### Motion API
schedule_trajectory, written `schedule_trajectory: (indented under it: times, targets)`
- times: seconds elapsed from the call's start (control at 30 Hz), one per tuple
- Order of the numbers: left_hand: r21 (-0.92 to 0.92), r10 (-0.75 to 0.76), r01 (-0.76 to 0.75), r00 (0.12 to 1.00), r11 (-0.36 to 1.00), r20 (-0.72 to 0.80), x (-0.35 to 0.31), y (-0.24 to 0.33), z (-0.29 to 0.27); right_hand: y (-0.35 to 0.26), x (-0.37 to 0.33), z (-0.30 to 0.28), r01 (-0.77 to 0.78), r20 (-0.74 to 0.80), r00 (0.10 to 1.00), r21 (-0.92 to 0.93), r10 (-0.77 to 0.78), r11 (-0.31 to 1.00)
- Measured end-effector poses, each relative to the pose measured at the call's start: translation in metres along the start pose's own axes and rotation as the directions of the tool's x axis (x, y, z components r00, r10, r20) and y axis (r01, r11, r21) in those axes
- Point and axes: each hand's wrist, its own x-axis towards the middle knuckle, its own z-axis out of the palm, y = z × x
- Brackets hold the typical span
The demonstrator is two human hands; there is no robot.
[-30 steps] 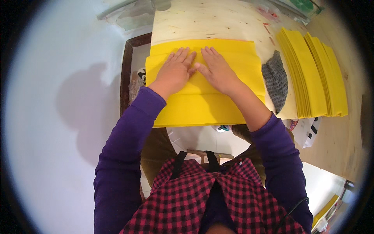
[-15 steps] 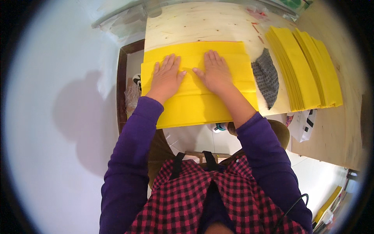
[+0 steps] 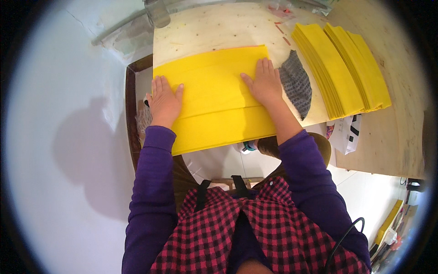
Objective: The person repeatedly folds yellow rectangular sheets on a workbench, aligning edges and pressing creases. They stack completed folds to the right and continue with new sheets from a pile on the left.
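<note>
A broad yellow sheet of fabric-like material [image 3: 214,86] lies flat before me, with a crease running across its nearer part. Its front edge hangs slightly past the table edge. My left hand [image 3: 165,102] rests on the sheet's left edge, fingers stretched out and pointing away from me. On the right edge lies my right hand [image 3: 264,84], palm down, with the thumb spread inward. Neither hand grips anything. A grey patterned cloth scrap [image 3: 296,84] lies just right of my right hand.
Folded yellow stacks [image 3: 335,68] stand at the right on the light wooden table [image 3: 205,27]. A white bag [image 3: 345,134] hangs or stands below its right part. The white wall [image 3: 59,82] is close on my left. A grey metal cylinder [image 3: 157,13] sits at the far left corner.
Both hands have slid apart, from the middle of the yellow sheet out to its left and right edges. The sheet's upper layer looks flatter. The whole view has shifted slightly.
</note>
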Motion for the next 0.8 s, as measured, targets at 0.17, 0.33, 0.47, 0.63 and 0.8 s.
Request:
schedule_trajectory:
  times: [0.17,0.33,0.47,0.63,0.8]
  targets:
    - [-0.015,-0.037,0.037,0.999,0.999,0.016,-0.001,-0.001,-0.003,0.000,-0.003,0.001,-0.051,-0.053,0.997,0.016,0.052,0.999]
    - [-0.024,-0.080,0.080,0.996,0.996,0.031,-0.002,0.005,-0.007,0.008,-0.008,-0.003,-0.116,0.023,0.993,0.028,0.115,0.993]
    - [-0.026,-0.079,0.080,0.996,0.996,0.030,-0.004,0.006,-0.008,0.017,-0.015,-0.010,-0.177,0.063,0.983,0.062,0.173,0.982]
    - [-0.033,-0.055,0.054,0.998,0.998,-0.030,-0.006,0.002,-0.005,0.003,-0.017,-0.024,-0.054,-0.084,0.995,0.006,0.055,0.999]
    - [-0.015,-0.060,0.060,0.996,0.998,-0.066,-0.005,0.002,-0.004,-0.087,-0.008,-0.014,0.298,-0.159,0.949,0.190,-0.270,0.935]
